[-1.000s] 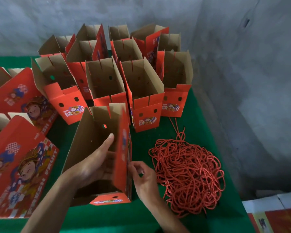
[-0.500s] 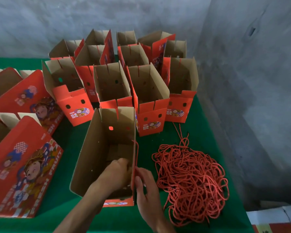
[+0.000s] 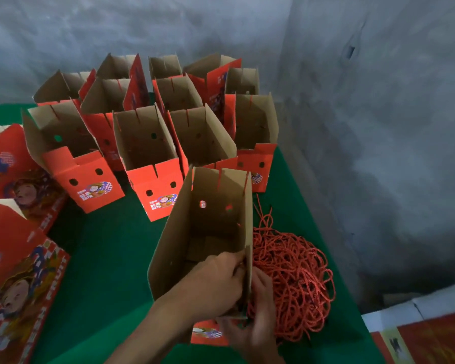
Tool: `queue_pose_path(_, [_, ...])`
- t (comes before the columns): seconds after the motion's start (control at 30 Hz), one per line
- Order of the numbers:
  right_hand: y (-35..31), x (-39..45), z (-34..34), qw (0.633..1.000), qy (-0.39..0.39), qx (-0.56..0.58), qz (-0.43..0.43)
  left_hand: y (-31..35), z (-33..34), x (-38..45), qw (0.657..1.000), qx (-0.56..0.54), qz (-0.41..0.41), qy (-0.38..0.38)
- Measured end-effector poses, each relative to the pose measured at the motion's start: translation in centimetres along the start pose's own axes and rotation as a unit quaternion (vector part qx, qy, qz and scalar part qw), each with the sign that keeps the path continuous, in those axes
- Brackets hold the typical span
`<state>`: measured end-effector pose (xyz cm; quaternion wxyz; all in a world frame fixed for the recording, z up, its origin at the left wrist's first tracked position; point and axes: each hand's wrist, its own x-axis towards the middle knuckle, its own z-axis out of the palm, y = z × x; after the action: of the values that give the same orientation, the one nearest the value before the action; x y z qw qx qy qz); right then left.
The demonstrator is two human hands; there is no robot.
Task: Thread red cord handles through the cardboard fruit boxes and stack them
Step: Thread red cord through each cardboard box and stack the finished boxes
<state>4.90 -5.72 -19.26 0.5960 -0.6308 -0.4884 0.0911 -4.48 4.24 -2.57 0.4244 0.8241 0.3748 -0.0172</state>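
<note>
Rough grey concrete walls [image 3: 378,127] meeting at a corner behind a green-covered table [image 3: 103,258], dim light

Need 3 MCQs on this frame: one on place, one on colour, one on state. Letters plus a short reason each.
1. Where does the pile of red cord lie relative to the box being worked on?
A. Inside it
B. On the person's right of it
C. Behind the back row of boxes

2. What colour is the table cover?
A. Green
B. Blue
C. White

3. Where is the left hand?
A. Flat on the table
B. Reaching inside the open box at its right wall
C. Lifting a flat box

Answers:
1 B: the pile lies on the cover just past the box's right wall.
2 A: green shows between the boxes.
3 B: its fingers meet the wall from inside, while the right hand works outside it.
</note>
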Motion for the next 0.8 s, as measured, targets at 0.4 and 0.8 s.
queue_pose_path(0.4, [2.3,6.9,-6.5,0.994,0.091,-0.064,0.002,8.3,0.9,6.0,0.988,0.032,0.146,0.034])
queue_pose_path(0.8, [7.0,13.0,-7.2,0.960,0.023,-0.227,0.160,7.2,4.0,12.1,0.937,0.271,0.135,0.174])
